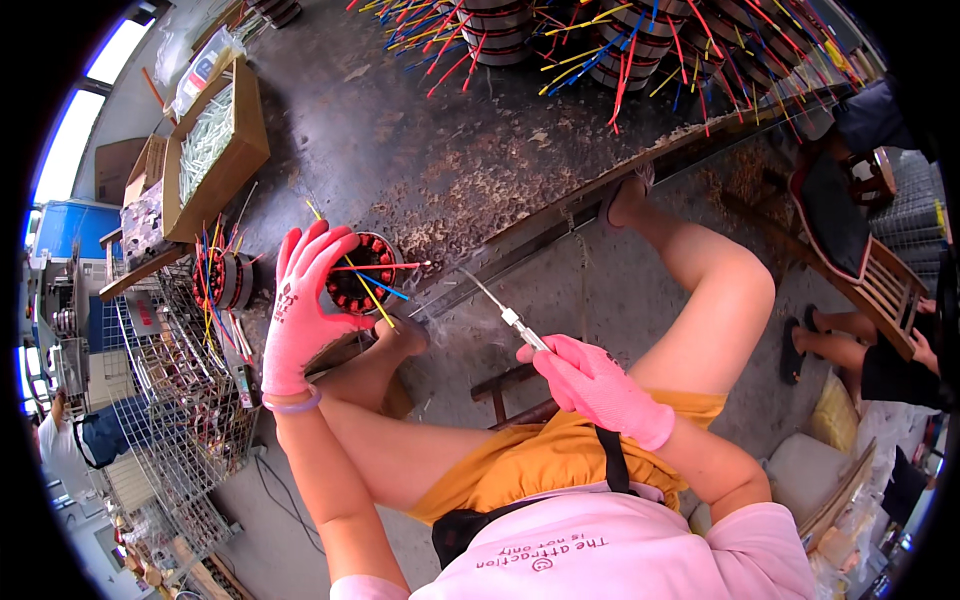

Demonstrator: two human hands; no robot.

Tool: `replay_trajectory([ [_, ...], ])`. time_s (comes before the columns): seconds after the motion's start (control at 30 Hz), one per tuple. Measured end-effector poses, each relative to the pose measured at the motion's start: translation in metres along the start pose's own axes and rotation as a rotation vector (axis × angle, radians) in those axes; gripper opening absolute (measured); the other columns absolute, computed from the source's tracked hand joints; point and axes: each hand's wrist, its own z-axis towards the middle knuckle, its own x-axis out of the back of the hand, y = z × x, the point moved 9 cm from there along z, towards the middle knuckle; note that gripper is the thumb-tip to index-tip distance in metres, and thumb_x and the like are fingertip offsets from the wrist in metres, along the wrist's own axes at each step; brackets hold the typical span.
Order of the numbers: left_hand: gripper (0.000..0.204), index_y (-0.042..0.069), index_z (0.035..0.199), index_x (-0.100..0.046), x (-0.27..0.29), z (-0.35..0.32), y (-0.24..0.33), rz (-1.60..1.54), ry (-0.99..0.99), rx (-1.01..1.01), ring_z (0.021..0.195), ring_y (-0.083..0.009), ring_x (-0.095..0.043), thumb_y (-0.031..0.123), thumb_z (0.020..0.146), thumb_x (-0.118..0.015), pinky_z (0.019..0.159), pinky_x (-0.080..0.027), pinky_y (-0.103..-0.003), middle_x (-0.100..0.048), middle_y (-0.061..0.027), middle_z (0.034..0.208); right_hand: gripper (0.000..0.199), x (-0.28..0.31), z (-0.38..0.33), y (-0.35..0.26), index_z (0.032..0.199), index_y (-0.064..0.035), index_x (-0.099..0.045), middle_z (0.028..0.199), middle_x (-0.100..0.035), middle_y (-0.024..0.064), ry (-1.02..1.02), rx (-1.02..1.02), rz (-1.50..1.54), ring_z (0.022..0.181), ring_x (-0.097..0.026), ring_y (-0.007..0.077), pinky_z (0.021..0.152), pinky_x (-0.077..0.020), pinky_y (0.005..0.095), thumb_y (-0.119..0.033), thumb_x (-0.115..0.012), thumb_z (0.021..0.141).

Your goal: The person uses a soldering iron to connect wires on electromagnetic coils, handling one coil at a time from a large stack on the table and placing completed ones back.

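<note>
My left hand [305, 305], in a pink glove, curves around the near-left side of a motor stator [385, 245] on the dark workbench. Its fingers reach along the far side and the thumb lies along the near side. Red windings show inside the stator's ring, and red, blue and yellow sleeved leads [378, 284] stick out over its face. Closed around a slim tool [513, 318] with a pale handle and a long thin metal tip is my gloved right hand [600, 385]. That tip points toward the stator, apart from it, over the bench's near edge.
Another stator [228, 281] stands left of my left hand. An open box [247, 125] of thin pale sleeves sits at the far left, and stacked stators [497, 35] with coloured leads line the back. Wire baskets [165, 420] stand lower left. A wooden chair [885, 275] and another person's legs are at right.
</note>
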Motion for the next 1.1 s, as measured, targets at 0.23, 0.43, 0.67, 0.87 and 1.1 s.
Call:
replay_trajectory([
  [0.23,0.092,0.007,0.131,-0.057,-0.0017,0.0014,-0.0007,0.018,-0.018,0.016,0.138,-0.0322,-0.041,0.016,0.044,-0.086,0.119,-0.024,-0.05,-0.056,-0.0097,0.136,0.028,-0.0057,0.0037,-0.0009,0.12,-0.0023,-0.058,0.06,-0.04,-0.006,-0.008,0.016,-0.032,0.048,-0.033,0.0027,0.044,-0.0257,0.0212,-0.022,-0.046,0.104],
  [0.43,0.091,0.007,0.131,-0.057,-0.001,0.001,-0.0002,0.001,-0.002,0.001,0.138,-0.0325,-0.04,0.016,0.045,-0.086,0.119,-0.023,-0.049,-0.055,-0.01,0.136,0.027,-0.0097,0.0019,-0.0035,0.117,-0.0019,-0.059,0.069,-0.043,-0.0068,-0.009,-0.022,-0.068,0.055,-0.037,0.0018,0.048,-0.0307,0.0208,-0.023,-0.049,0.104],
  [0.67,0.092,0.007,0.132,-0.057,-0.0007,-0.0002,-0.0001,-0.007,-0.001,0.005,0.139,-0.0324,-0.04,0.017,0.045,-0.086,0.12,-0.023,-0.049,-0.055,-0.0101,0.137,0.028,-0.0107,0.0041,-0.0033,0.118,-0.0021,-0.059,0.062,-0.043,-0.0051,-0.009,0.006,-0.076,0.047,-0.035,0.0025,0.044,-0.0271,0.021,-0.023,-0.047,0.104],
  [0.87,0.093,0.007,0.132,-0.056,-0.0019,0.0005,-0.0011,-0.008,-0.01,0.007,0.139,-0.0325,-0.04,0.019,0.045,-0.087,0.12,-0.023,-0.049,-0.055,-0.0101,0.137,0.028,-0.0101,0.0029,-0.0017,0.117,-0.0012,-0.059,0.069,-0.044,-0.0062,-0.011,0.007,-0.063,0.054,-0.038,0.002,0.048,-0.0313,0.0207,-0.024,-0.05,0.104],
  [1.1,0.092,0.007,0.133,-0.056,-0.0014,-0.0007,-0.0016,-0.009,0.001,-0.002,0.138,-0.0325,-0.04,0.021,0.047,-0.087,0.12,-0.023,-0.049,-0.055,-0.01,0.137,0.027,-0.0099,0.0048,-0.0013,0.117,-0.003,-0.06,0.059,-0.042,-0.0057,0.008,0.026,-0.077,0.046,-0.034,0.0024,0.043,-0.025,0.021,-0.023,-0.048,0.104],
])
